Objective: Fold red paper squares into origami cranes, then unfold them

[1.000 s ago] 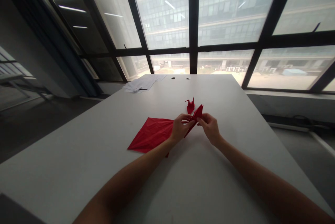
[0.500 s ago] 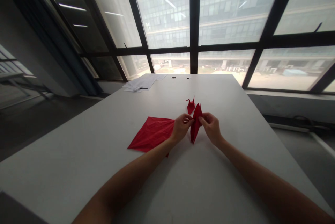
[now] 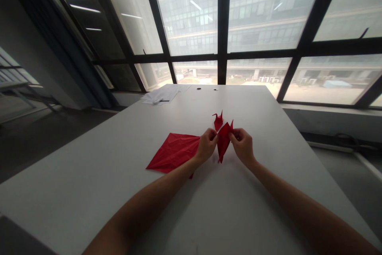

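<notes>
Both hands hold a folded piece of red origami paper (image 3: 223, 140) above the table, its narrow point hanging downward. My left hand (image 3: 207, 143) pinches the left edge between thumb and fingers. On the opposite edge, my right hand (image 3: 242, 142) grips with thumb and fingertips, near a flap that sticks up. Just behind it stands a small red paper crane (image 3: 219, 121) on the tabletop. A larger creased sheet of red paper (image 3: 171, 152) lies left of my left hand, partly covered by that hand and forearm.
The white table (image 3: 119, 191) stretches away to large windows (image 3: 192, 12). White papers (image 3: 158, 95) with a dark pen-like item on top lie at the far left. A dark round hole (image 3: 198, 88) sits near the far edge. A blue curtain (image 3: 59, 44) hangs at left.
The folded paper has gone from narrow, almost edge-on, to a broader face, with its layers opened out and a flap apart at the right. Both hands still hold it in nearly the same place.
</notes>
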Demonstrator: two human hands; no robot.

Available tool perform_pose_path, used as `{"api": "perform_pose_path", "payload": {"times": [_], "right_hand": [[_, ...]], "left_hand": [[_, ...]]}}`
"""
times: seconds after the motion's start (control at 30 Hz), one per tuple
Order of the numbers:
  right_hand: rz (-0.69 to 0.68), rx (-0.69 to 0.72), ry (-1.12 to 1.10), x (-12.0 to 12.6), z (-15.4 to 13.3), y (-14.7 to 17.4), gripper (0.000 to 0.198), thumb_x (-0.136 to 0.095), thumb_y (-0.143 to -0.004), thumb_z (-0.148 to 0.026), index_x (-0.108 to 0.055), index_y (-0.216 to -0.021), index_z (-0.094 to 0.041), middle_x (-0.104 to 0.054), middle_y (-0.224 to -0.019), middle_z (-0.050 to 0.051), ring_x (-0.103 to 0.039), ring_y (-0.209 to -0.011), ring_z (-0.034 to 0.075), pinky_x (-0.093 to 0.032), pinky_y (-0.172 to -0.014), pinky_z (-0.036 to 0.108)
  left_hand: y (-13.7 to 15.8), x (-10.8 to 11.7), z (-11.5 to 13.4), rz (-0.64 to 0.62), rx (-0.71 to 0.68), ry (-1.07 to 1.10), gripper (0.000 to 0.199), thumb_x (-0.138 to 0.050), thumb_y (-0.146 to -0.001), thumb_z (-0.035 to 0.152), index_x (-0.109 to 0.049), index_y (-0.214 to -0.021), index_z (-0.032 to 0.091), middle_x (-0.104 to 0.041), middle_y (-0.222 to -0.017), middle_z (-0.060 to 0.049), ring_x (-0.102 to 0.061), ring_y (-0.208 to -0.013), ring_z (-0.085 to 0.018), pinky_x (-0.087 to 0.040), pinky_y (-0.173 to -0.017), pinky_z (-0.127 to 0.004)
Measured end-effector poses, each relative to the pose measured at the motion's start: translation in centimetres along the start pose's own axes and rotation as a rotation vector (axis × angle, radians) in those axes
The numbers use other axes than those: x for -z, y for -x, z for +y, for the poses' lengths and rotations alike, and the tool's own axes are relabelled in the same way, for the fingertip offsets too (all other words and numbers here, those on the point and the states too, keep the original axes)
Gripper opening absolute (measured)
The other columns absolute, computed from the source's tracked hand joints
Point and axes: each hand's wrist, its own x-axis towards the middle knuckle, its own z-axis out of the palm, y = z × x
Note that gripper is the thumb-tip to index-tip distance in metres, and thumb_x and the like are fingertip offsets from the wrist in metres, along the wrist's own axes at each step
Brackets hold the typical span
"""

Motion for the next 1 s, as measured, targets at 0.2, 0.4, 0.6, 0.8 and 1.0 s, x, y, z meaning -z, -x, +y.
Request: {"api": "perform_pose_path", "payload": {"times": [0.2,0.4,0.6,0.8,1.0], "right_hand": [[-0.147,-0.045,-0.116,-0.1,0.1,-0.2,0.031,-0.067,-0.083,-0.047,-0.068,-0.093,-0.018,-0.071,-0.083,0.006,-0.064,-0.072,0.020,-0.051,-0.064,0.031],[-0.241,-0.084,-0.193,0.0,0.2,-0.2,0.031,-0.070,-0.080,-0.051,-0.069,-0.080,-0.020,-0.070,-0.077,0.004,-0.062,-0.072,0.020,-0.052,-0.068,0.033],[-0.211,-0.088,-0.196,0.2,-0.1,-0.2,0.032,-0.071,-0.080,-0.049,-0.063,-0.069,-0.020,-0.062,-0.066,0.000,-0.054,-0.061,0.016,-0.046,-0.058,0.028],[-0.194,-0.034,-0.127,0.0,0.1,0.0,0.027,-0.071,-0.080,-0.042,-0.060,-0.069,-0.020,-0.059,-0.064,-0.001,-0.053,-0.059,0.015,-0.045,-0.054,0.027],[-0.167,-0.004,-0.042,0.1,0.4,0.0,0.029,-0.069,-0.082,-0.044,-0.059,-0.068,-0.020,-0.059,-0.064,-0.001,-0.052,-0.059,0.015,-0.045,-0.055,0.027]], "left_hand": [[-0.1,0.2,-0.3,-0.055,0.113,0.236,0.030,-0.065,-0.087,0.042,-0.052,-0.099,0.018,-0.064,-0.067,0.001,-0.060,-0.058,-0.013,-0.045,-0.053,-0.022],[-0.3,0.5,-0.2,-0.069,0.274,0.426,0.042,-0.071,-0.082,0.045,-0.045,-0.103,0.019,-0.067,-0.072,0.000,-0.064,-0.063,-0.016,-0.050,-0.060,-0.027],[-0.4,0.3,0.1,-0.058,0.153,0.202,0.024,-0.069,-0.083,0.039,-0.060,-0.090,0.017,-0.064,-0.087,-0.003,-0.060,-0.077,-0.015,-0.048,-0.068,-0.026],[-0.6,0.6,0.9,-0.120,0.039,-0.005,0.026,-0.062,-0.089,0.041,-0.071,-0.086,0.018,-0.057,-0.086,-0.003,-0.053,-0.078,-0.015,-0.044,-0.071,-0.027],[-0.7,1.0,0.6,-0.196,0.078,0.056,0.024,-0.072,-0.081,0.041,-0.068,-0.082,0.017,-0.060,-0.088,-0.003,-0.055,-0.081,-0.016,-0.045,-0.073,-0.027]]}}
